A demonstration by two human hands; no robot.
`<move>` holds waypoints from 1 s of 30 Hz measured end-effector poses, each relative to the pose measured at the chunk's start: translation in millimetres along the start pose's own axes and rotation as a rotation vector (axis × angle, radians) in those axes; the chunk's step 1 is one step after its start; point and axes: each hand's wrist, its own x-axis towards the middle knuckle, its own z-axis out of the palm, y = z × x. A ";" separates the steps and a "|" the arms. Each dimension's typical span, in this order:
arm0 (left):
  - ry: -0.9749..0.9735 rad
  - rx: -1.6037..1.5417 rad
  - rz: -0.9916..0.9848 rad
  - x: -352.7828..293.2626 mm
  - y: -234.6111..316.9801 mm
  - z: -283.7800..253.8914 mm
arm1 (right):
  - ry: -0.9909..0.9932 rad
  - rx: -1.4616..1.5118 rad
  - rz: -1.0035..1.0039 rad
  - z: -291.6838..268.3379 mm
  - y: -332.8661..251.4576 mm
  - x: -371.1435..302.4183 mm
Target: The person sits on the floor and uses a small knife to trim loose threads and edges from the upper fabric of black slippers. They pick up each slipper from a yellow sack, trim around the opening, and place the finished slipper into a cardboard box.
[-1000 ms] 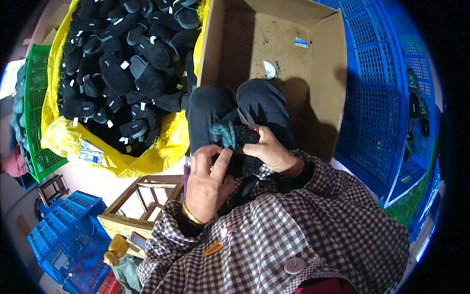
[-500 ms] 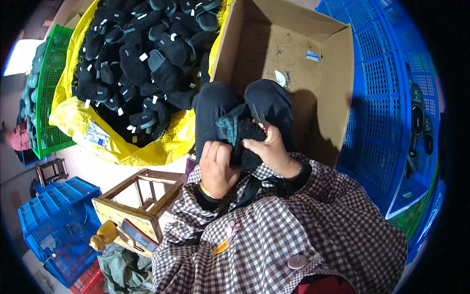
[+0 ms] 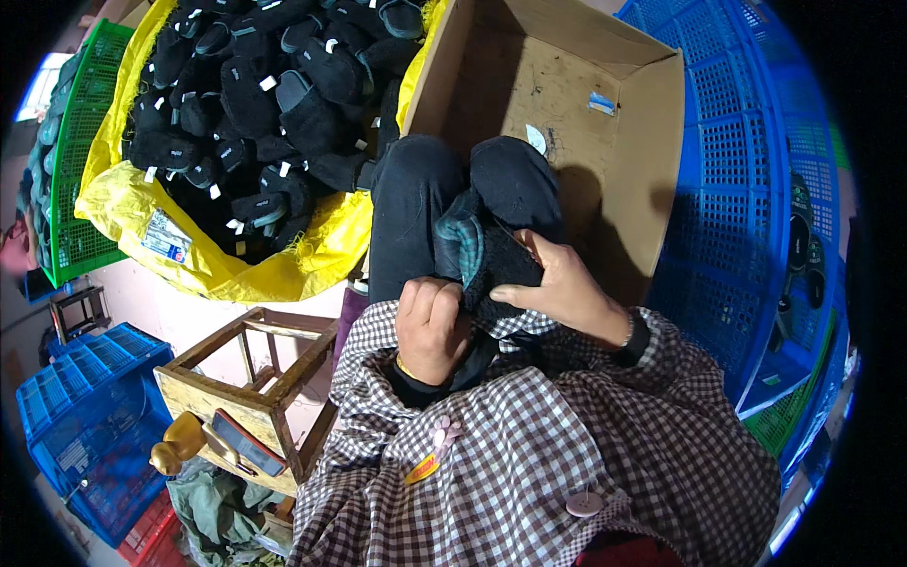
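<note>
A black fuzzy slipper (image 3: 510,263) with a dark green plaid lining rests over my lap, between my knees. My left hand (image 3: 430,329) has its fingers curled on the slipper's near left edge. On the other side, my right hand (image 3: 572,291) grips it, the thumb lying across the fuzzy black surface and the fingers mostly hidden beyond it. Whether anything else is inside the right hand, I cannot tell. Many similar dark slippers (image 3: 250,94) with small white tags fill a yellow woven sack (image 3: 236,269) ahead on the left.
A cardboard box (image 3: 652,161) with scraps inside stands ahead of my knees. Blue plastic crates (image 3: 723,217) rise on the right. To the left are a wooden stool frame (image 3: 231,397) bearing a phone (image 3: 248,442), a blue crate (image 3: 90,416) and a green crate (image 3: 90,142).
The pointed metal blade that showed by my right hand is out of sight. My right hand has shifted right, with its thumb farther along the slipper. The view has shifted slightly too.
</note>
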 end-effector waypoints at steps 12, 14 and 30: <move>-0.055 0.098 0.228 40.9 -29.8 -37.8 | -0.161 0.748 0.361 12.3 -36.9 18.7; -0.073 0.053 0.160 43.5 -28.0 -41.5 | -0.128 0.740 0.357 17.3 -37.2 21.7; 0.046 -0.301 -0.248 -8.7 24.6 -13.9 | 0.049 0.564 0.021 70.1 -30.6 24.5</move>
